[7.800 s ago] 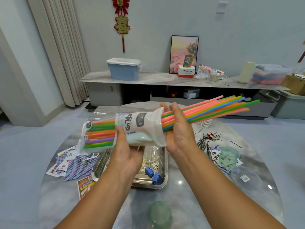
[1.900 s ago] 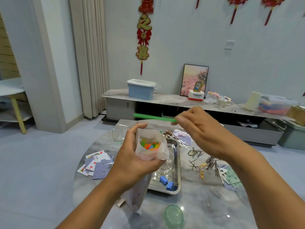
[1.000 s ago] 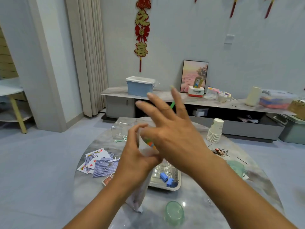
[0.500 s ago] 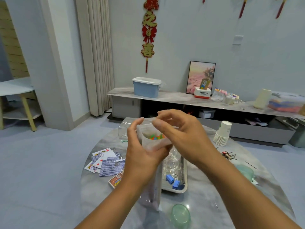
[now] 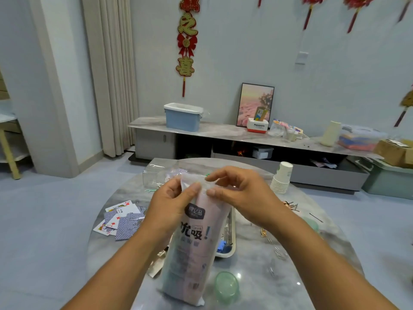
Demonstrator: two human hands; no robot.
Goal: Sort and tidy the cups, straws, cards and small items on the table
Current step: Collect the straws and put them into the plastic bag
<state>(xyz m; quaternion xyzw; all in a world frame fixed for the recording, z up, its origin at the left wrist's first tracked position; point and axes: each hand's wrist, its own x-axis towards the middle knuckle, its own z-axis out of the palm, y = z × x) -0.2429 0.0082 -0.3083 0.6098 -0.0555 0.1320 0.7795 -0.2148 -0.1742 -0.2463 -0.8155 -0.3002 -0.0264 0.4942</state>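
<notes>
A tall frosted plastic straw bag with printed lettering stands upright over the round marble table. My left hand grips the bag's upper left side, thumb across its front. My right hand pinches the bag's top edge between thumb and fingers. The straws inside show only as faint colour through the plastic. A green cup lies near the front edge. A stack of white paper cups stands at the back right. Playing cards lie scattered on the left.
A metal tray with small blue pieces sits behind the bag. Dark hairpins are strewn on the right, beside another green cup. A clear plastic box stands at the table's far side. A low cabinet with a blue bin lines the wall.
The last green straw went into the bag. The bag's mouth, which was open with straw ends showing, is now pressed flat between both hands, and the printed front faces me.
</notes>
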